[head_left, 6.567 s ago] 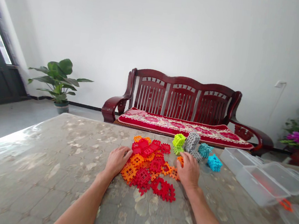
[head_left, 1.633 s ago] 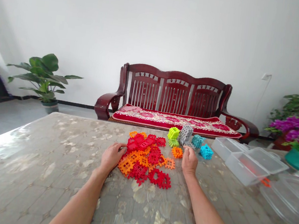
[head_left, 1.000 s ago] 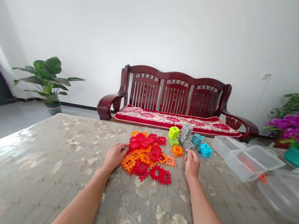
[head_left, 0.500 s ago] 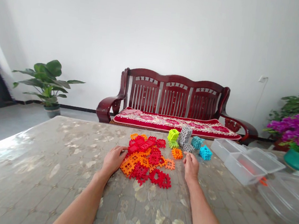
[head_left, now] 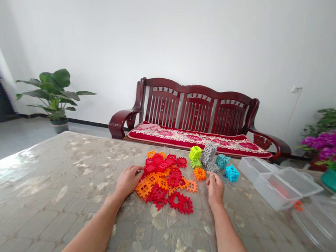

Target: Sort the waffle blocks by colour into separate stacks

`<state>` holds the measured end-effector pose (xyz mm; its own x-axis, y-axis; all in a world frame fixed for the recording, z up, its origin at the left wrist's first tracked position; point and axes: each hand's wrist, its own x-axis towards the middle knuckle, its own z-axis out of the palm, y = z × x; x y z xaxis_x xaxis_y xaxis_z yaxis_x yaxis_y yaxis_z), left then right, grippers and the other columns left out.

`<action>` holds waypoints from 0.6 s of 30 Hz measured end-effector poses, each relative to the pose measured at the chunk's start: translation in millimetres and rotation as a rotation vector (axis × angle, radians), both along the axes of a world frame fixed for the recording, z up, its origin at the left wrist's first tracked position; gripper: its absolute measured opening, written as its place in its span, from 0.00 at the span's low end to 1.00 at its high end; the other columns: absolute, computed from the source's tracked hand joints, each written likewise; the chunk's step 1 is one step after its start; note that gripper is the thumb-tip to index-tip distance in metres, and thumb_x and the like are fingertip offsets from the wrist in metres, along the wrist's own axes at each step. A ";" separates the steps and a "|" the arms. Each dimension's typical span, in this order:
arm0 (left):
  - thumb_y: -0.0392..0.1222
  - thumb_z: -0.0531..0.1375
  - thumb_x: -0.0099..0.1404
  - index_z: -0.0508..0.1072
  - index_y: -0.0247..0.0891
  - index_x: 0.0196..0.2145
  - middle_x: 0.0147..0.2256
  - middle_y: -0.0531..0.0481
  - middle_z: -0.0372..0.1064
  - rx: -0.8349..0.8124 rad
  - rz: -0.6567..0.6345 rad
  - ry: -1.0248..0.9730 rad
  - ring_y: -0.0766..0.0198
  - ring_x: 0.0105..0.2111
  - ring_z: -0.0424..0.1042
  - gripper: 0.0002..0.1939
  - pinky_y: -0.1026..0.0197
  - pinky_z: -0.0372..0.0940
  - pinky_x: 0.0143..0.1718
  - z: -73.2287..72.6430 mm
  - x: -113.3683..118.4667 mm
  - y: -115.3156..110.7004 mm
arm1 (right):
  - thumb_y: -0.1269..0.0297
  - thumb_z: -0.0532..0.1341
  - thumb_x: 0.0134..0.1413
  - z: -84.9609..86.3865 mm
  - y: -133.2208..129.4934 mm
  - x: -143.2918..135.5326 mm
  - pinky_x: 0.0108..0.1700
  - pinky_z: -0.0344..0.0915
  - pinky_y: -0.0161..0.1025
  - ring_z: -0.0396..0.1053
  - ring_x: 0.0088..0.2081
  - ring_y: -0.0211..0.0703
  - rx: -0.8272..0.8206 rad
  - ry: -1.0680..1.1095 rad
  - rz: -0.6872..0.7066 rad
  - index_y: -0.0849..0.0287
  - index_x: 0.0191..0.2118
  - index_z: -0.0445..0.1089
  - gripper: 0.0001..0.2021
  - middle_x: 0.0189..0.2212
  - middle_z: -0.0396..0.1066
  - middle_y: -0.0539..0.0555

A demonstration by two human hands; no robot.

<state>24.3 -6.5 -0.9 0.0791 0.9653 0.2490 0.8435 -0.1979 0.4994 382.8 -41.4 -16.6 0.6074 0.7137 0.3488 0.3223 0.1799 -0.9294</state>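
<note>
A heap of red interlocking plastic squares (head_left: 174,179) and orange interlocking plastic squares (head_left: 144,187) lies loosely on the table. At the heap's left edge rests my left hand (head_left: 129,180), its fingers loosely bent and apart from the thumb, holding nothing that shows. To the right of the heap, my right hand (head_left: 216,189) lies on the table, fingers curled in and the index finger pointing left, with nothing visible in it. Just beyond its fingertip stands an orange block (head_left: 199,174). Behind are a yellow-green block stack (head_left: 195,156), a grey block stack (head_left: 209,155), a teal block (head_left: 222,161) and a blue block (head_left: 232,173).
Clear plastic boxes (head_left: 275,192) stand on the right of the table, beside clear lids (head_left: 326,225). Purple flowers (head_left: 335,144) in a teal pot are at far right. A wooden bench (head_left: 196,109) stands behind the patterned table (head_left: 82,214).
The whole view has shifted very slightly. Both hands and the pieces stay in the same places on the table.
</note>
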 end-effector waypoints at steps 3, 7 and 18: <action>0.42 0.53 0.66 0.76 0.43 0.47 0.49 0.47 0.74 0.002 0.001 0.006 0.60 0.49 0.72 0.16 0.60 0.62 0.53 -2.4 -0.9 1.7 | 0.45 0.53 0.51 -1.0 0.5 0.2 0.22 0.54 0.34 0.57 0.19 0.37 -0.023 0.054 0.042 0.62 0.38 0.73 0.24 0.17 0.61 0.45; 0.42 0.53 0.65 0.76 0.43 0.47 0.49 0.48 0.74 0.001 0.014 0.014 0.60 0.49 0.72 0.16 0.61 0.62 0.52 -3.2 -1.4 1.7 | 0.46 0.54 0.50 0.8 -0.8 -0.8 0.22 0.53 0.34 0.57 0.19 0.37 -0.036 0.066 0.041 0.62 0.38 0.73 0.24 0.17 0.62 0.45; 0.43 0.53 0.66 0.76 0.44 0.47 0.49 0.48 0.74 -0.003 0.027 0.010 0.61 0.49 0.72 0.16 0.61 0.62 0.52 -0.1 0.7 -0.8 | 0.45 0.53 0.50 5.5 -3.6 -2.7 0.23 0.54 0.35 0.57 0.18 0.38 -0.054 0.022 0.039 0.62 0.37 0.74 0.25 0.17 0.63 0.46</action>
